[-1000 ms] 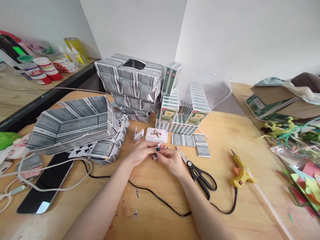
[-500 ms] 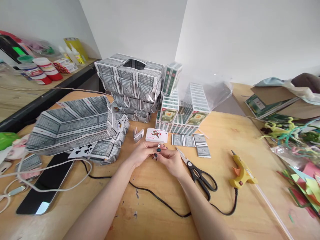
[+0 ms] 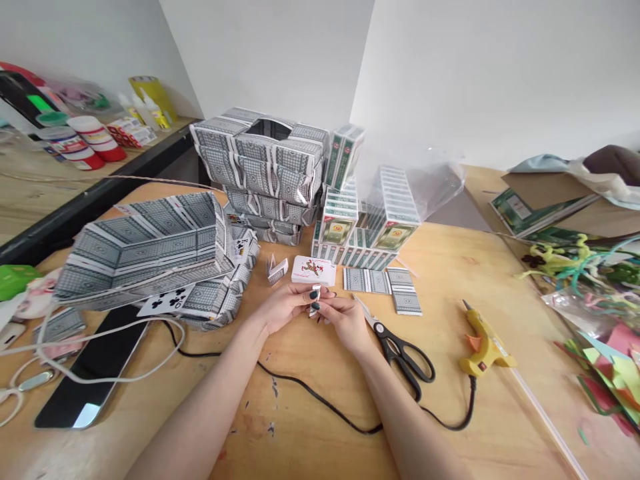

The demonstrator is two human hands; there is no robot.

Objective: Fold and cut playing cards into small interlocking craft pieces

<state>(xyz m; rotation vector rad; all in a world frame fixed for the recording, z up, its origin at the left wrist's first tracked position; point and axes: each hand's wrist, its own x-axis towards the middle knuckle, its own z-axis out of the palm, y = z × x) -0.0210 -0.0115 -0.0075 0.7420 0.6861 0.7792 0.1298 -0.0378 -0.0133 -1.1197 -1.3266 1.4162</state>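
Both my left hand [image 3: 289, 305] and my right hand [image 3: 345, 320] pinch a small folded card [image 3: 315, 303] between them, its narrow pale edge showing at the fingertips. Just behind my hands lies a deck of cards [image 3: 314, 270] with a joker face up. To its left a folded card [image 3: 277, 269] stands on the table. Several cards [image 3: 406, 293] lie back up to the right of the deck. Black-handled scissors [image 3: 404, 357] rest open beside my right wrist.
A yellow glue gun [image 3: 483, 343] lies at right, its cable running under my forearms. Behind stand card-covered boxes [image 3: 260, 160] and stacked card packs [image 3: 395, 207]. At left are an open card-covered tray [image 3: 145, 250], a phone [image 3: 93, 373] and white cables.
The small card between my fingers has turned and shows more of its pale edge. My fingertips have shifted slightly around it.
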